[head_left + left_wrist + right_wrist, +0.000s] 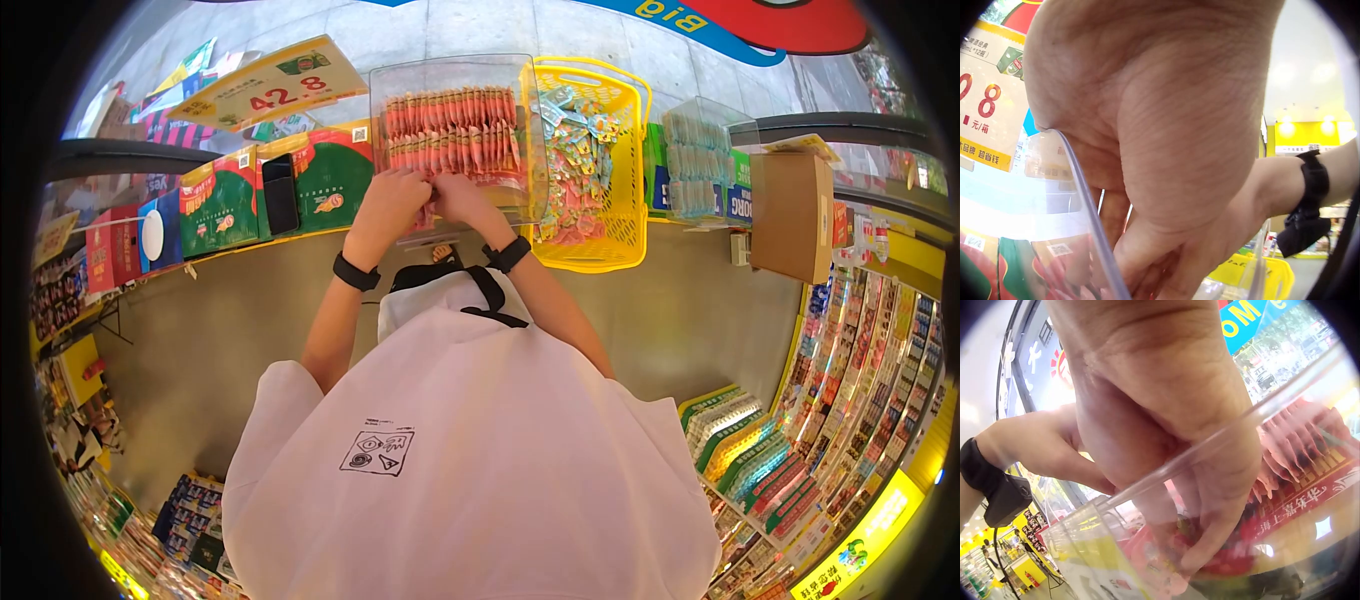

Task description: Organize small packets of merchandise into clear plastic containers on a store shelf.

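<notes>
**Reaching into a clear plastic bin**

Beside it, to the right, we see a yellow basket. The left hand and right hand bend at the bin's near side; we cannot tell whether either grips anything. Inside, pink-red sachets form two rows.

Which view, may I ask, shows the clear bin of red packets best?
The head view: the clear bin shows nearly whole, two rows of red packets inside. Both wrist views catch only parts of its rim and sides; the right wrist view also shows packets inside.
</notes>
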The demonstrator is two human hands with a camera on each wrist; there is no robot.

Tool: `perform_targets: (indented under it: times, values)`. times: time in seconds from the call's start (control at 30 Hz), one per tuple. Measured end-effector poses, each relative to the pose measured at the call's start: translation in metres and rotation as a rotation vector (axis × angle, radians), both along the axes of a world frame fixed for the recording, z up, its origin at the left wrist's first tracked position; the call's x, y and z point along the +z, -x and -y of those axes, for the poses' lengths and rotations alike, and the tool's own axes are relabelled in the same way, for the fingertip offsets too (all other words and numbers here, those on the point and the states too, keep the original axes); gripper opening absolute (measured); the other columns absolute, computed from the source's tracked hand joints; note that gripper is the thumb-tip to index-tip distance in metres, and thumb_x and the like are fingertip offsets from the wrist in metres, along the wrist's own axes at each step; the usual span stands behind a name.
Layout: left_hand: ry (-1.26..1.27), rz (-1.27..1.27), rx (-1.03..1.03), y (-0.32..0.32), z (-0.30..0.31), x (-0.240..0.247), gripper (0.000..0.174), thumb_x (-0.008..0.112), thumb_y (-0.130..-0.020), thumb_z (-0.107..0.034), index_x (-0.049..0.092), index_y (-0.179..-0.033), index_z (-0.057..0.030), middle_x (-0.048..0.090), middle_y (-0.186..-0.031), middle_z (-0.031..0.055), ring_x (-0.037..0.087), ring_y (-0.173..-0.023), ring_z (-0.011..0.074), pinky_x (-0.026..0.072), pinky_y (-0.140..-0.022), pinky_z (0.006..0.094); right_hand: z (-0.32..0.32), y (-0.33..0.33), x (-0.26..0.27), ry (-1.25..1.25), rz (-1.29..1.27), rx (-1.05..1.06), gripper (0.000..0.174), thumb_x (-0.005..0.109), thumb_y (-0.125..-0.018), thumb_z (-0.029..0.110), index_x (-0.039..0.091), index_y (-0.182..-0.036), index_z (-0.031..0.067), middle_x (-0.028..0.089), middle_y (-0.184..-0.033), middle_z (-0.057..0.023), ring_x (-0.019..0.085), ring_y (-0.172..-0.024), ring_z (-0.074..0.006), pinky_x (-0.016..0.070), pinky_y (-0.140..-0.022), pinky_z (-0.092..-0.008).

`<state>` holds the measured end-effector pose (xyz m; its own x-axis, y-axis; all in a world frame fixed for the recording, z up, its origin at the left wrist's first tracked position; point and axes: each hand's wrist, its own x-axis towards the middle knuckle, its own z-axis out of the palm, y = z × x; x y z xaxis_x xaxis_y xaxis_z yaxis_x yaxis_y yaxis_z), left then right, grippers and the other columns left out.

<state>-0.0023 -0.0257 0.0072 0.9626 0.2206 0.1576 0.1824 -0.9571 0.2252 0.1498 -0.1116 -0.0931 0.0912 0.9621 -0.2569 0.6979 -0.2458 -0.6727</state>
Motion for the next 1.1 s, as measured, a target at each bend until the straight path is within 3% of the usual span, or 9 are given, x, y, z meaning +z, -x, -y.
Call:
perform_targets:
  times: [0.3, 0.57, 0.9, 0.97, 1.1]
  values:
    - [-0.023, 0.004, 0.010, -0.001, 0.001, 0.002, 0.003, 0.065, -0.078, -0.010, 0.067, -0.077, -0.0087, 0.066, -0.084, 0.0080, 0.068, -0.088, 0.0271, 0.0537, -0.076, 0.0405, 0.002, -0.006, -0.007, 0.016, -0.036, -0.016, 0.028, 0.078, -0.079, 0.020, 0.074, -0.102, 0.0037, 0.074, -0.092, -0.0199, 0.072, -0.090, -0.0385, 0.0568, -0.082, -0.0457]
    - [-0.004, -0.067, 0.022, -0.001, 0.001, 0.004, 0.010, 0.063, -0.080, -0.007, 0.071, -0.086, -0.0047, 0.066, -0.088, 0.0104, 0.067, -0.093, 0.0299, 0.0543, -0.080, 0.0416, 0.001, -0.008, 0.001, 0.054, -0.060, -0.004, 0.029, 0.073, -0.079, 0.014, 0.073, -0.106, 0.0039, 0.073, -0.099, -0.0224, 0.070, -0.096, -0.0411, 0.0558, -0.084, -0.0470]
    - [0.021, -0.069, 0.023, -0.001, 0.001, 0.006, 0.008, 0.063, -0.079, -0.006, 0.069, -0.083, -0.0041, 0.066, -0.088, 0.0107, 0.067, -0.093, 0.0302, 0.0543, -0.079, 0.0421, 0.002, -0.006, 0.001, 0.040, -0.037, -0.017, 0.029, 0.075, -0.079, 0.014, 0.074, -0.106, 0.0043, 0.073, -0.099, -0.0215, 0.070, -0.096, -0.0404, 0.0560, -0.085, -0.0469]
    - [-0.031, -0.015, 0.008, 0.000, 0.000, 0.002, 0.003, 0.065, -0.078, -0.009, 0.068, -0.078, -0.0084, 0.066, -0.084, 0.0078, 0.068, -0.089, 0.0266, 0.0543, -0.077, 0.0403, 0.003, -0.007, 0.001, 0.045, -0.053, -0.022, 0.030, 0.076, -0.078, 0.015, 0.075, -0.106, 0.0045, 0.073, -0.100, -0.0208, 0.070, -0.097, -0.0399, 0.0561, -0.086, -0.0465]
    - [-0.043, -0.015, 0.014, -0.001, 0.001, 0.004, 0.003, 0.065, -0.077, -0.009, 0.068, -0.077, -0.0087, 0.066, -0.085, 0.0077, 0.068, -0.089, 0.0265, 0.0542, -0.076, 0.0402, 0.004, -0.009, 0.003, 0.060, -0.054, -0.033, 0.032, 0.078, -0.078, 0.017, 0.075, -0.107, 0.0053, 0.074, -0.101, -0.0187, 0.071, -0.096, -0.0388, 0.0565, -0.087, -0.0451]
